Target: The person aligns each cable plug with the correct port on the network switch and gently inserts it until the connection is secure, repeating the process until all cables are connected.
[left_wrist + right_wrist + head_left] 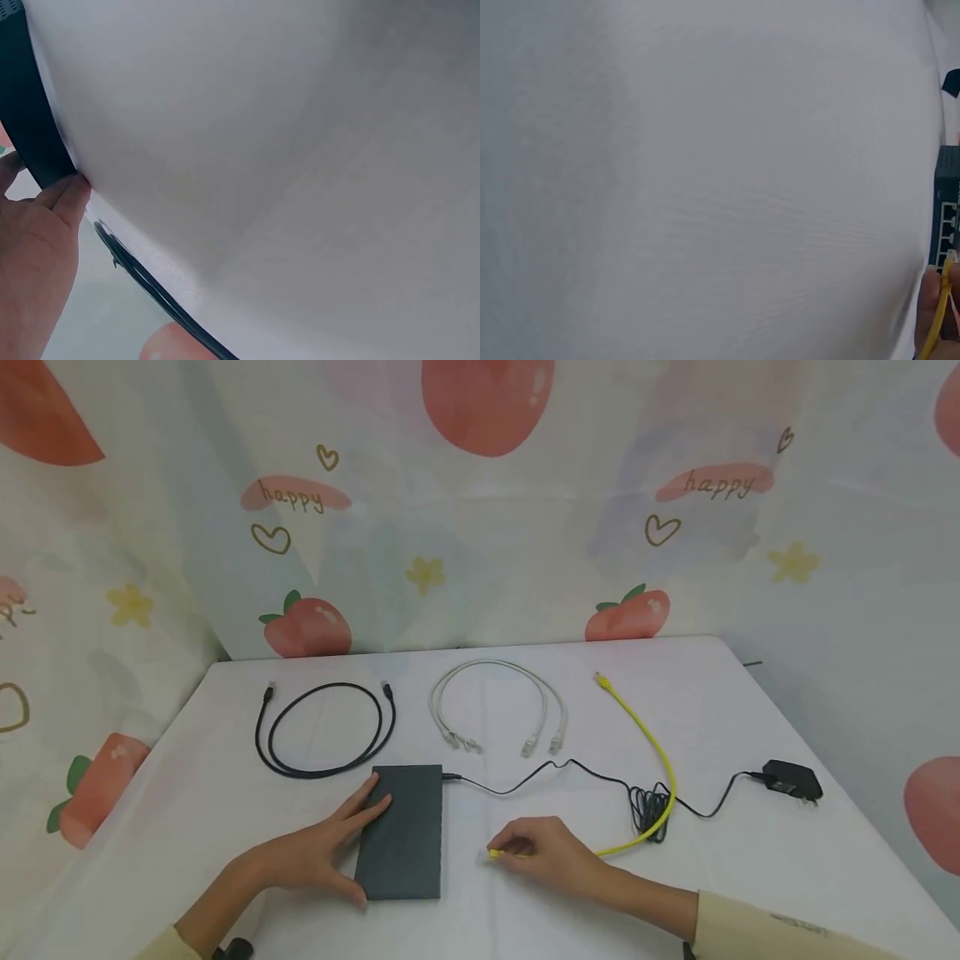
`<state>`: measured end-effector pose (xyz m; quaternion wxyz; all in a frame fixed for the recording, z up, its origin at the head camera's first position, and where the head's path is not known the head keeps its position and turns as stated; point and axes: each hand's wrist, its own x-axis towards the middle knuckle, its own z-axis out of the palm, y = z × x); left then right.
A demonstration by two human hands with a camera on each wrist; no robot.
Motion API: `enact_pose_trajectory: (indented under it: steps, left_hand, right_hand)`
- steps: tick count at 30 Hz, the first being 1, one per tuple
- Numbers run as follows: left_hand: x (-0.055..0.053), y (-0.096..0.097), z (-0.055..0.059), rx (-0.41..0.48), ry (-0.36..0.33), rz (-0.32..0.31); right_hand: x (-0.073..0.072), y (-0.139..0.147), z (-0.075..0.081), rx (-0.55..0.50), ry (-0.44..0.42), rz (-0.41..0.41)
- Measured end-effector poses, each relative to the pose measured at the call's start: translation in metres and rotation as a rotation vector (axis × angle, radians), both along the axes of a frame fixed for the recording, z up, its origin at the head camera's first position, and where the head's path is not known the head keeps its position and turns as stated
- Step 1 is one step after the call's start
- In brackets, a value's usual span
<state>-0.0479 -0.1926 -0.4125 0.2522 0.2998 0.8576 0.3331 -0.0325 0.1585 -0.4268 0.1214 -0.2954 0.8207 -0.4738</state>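
Observation:
A dark network switch (403,831) lies flat on the table, left of centre. My left hand (318,852) rests against its left side with fingers spread, two on its top and the thumb by the near left corner. Right of the switch, my right hand (551,856) pinches the yellow network cable (660,752) close behind its clear plug (484,857). The plug points at the switch, a short gap away in the head view. A row of ports (948,217) on the switch shows in the right wrist view, partly cut off.
A black cable (330,770) lies coiled at the back left, with a looped grey cable (487,662) at the back middle. From the switch's far right corner a thin black power cord (510,792) runs through a bundle to the adapter (791,781).

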Motion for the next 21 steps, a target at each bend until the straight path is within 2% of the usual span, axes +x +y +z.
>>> enact_pose_trajectory:
  steps: [9,16,21]
  left_hand:
    - [-0.001,-0.002,-0.001,0.004,0.007,-0.028]
    - [-0.003,-0.004,-0.002,0.002,-0.052,-0.051]
    - [-0.002,-0.005,-0.008,0.021,0.004,-0.053]
  right_hand:
    - [0.000,-0.012,-0.003,-0.026,-0.005,0.053]
    - [0.001,-0.019,-0.008,-0.009,0.027,0.058]
    - [0.004,-0.020,-0.009,-0.003,0.019,0.046]
